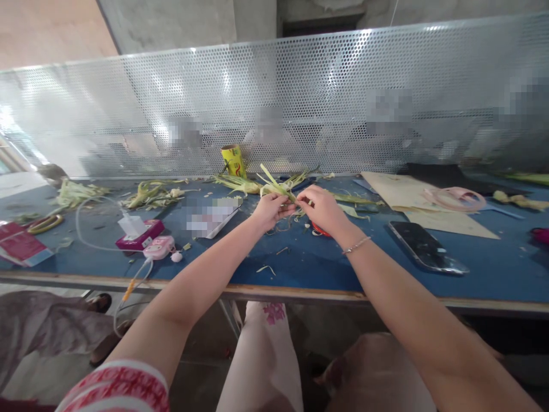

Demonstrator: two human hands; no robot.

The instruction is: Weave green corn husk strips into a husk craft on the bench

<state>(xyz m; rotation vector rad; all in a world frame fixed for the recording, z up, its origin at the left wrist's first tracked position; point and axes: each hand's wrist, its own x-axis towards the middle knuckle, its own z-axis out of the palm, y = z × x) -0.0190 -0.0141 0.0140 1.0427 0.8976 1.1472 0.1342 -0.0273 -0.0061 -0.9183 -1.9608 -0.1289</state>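
Observation:
Both my hands meet over the middle of the blue table [300, 257]. My left hand [269, 209] is closed on a bundle of green leaf strips [277, 186] that fans up and to the left. My right hand [321, 207] pinches the same strips from the right side, fingers pressed together. A thin bracelet sits on my right wrist. Something small and red-orange [319, 230] lies half hidden under my right hand. Small leaf scraps are scattered on the table just in front of my hands.
A black phone [426, 247] lies right of my hands; a second phone [212, 216] lies left. Pink devices with a white cable [146, 237] sit at left. A yellow cup [233, 160], leaf piles [154, 193], cardboard sheets [412, 194] and a perforated metal screen [300, 103] stand behind.

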